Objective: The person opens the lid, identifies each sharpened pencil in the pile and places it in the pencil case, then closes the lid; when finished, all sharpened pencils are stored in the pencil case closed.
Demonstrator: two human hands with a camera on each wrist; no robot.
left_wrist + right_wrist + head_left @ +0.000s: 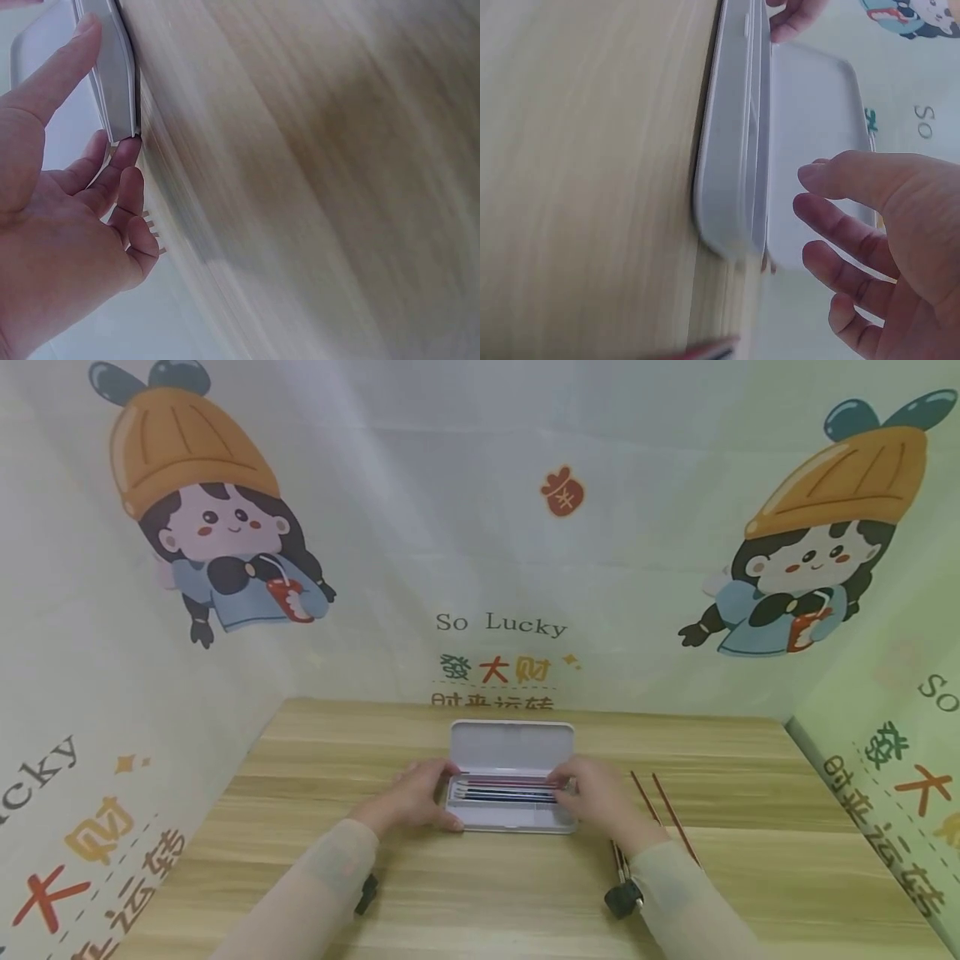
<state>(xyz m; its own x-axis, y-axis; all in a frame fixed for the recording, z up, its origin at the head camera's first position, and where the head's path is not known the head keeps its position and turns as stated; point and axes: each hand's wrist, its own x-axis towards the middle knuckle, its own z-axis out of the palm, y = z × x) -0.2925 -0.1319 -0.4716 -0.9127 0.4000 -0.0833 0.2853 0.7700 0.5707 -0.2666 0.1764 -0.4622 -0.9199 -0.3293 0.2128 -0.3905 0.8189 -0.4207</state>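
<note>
A white pencil case [495, 817] lies on the table with its lid [512, 747] raised at the back. Several pencils [502, 793], dark blue and reddish, lie lengthwise inside it. My left hand [411, 795] holds the case's left end; in the left wrist view its thumb [64, 71] lies along the front wall and some fingertips touch the end. Over the right end of the case is my right hand [596, 797], near the pencils' ends. The right wrist view shows its fingers [847, 225] loosely bent and apart, with nothing visible between them.
Thin reddish-brown sticks [671, 810] lie on the table right of the case, partly behind the right forearm. The wooden table [337, 743] meets a printed cloth backdrop [390, 568] at the back and sides. A dark wrist mount [622, 898] sits by the right sleeve.
</note>
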